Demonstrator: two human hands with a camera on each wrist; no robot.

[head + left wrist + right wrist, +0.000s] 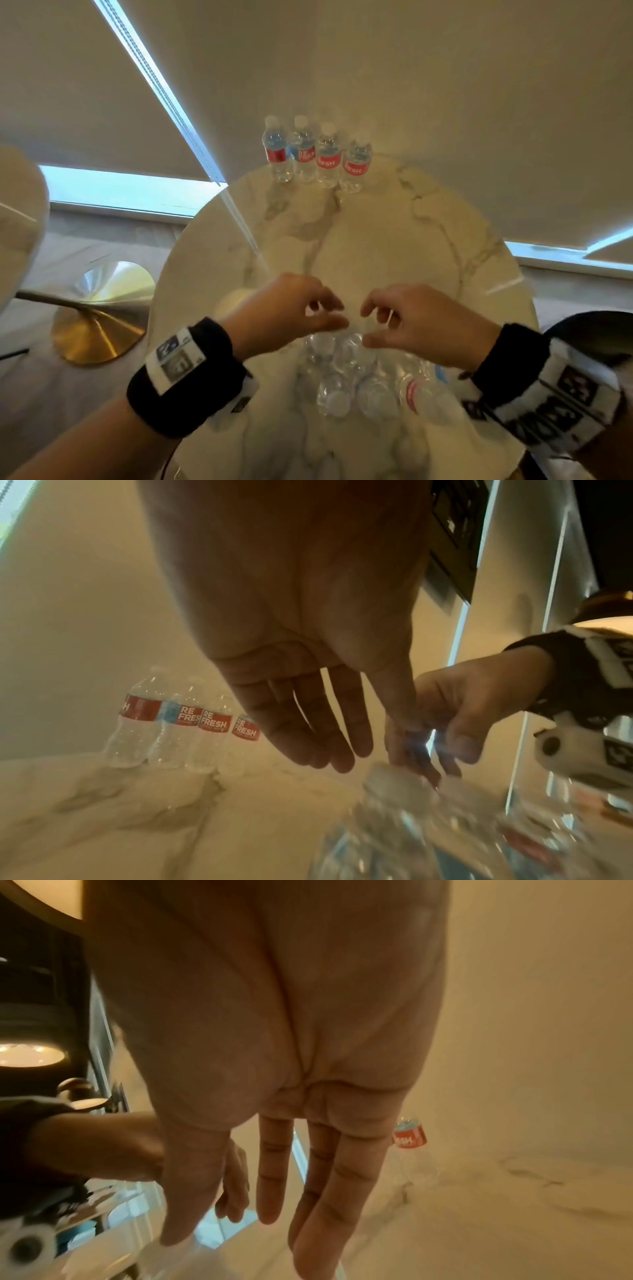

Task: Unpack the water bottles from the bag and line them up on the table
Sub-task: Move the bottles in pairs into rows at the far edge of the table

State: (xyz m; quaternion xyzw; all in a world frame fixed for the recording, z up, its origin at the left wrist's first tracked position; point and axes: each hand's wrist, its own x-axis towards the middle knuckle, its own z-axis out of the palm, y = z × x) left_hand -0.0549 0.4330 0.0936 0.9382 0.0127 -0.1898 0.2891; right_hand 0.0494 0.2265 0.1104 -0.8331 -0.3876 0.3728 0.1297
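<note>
Four clear water bottles with red labels [317, 154] [192, 723] stand upright in a row at the far edge of the round marble table [376, 240]; the right wrist view shows only one of them [409, 1137]. A cluster of bottles in clear plastic wrap [349, 377] [428, 818] lies near me, blurred. My left hand [334, 315] [325, 737] and right hand [368, 325] [274, 1177] hover close together just above the cluster's far end. Their fingers are relaxed, with nothing visibly held. Whether a fingertip touches the clear wrap is unclear.
A gold lamp base [99, 308] and its pole sit on the floor to the left of the table. Closed roller blinds with a hanging cord [171, 102] stand behind the table. A dark object [599, 329] shows at the right edge.
</note>
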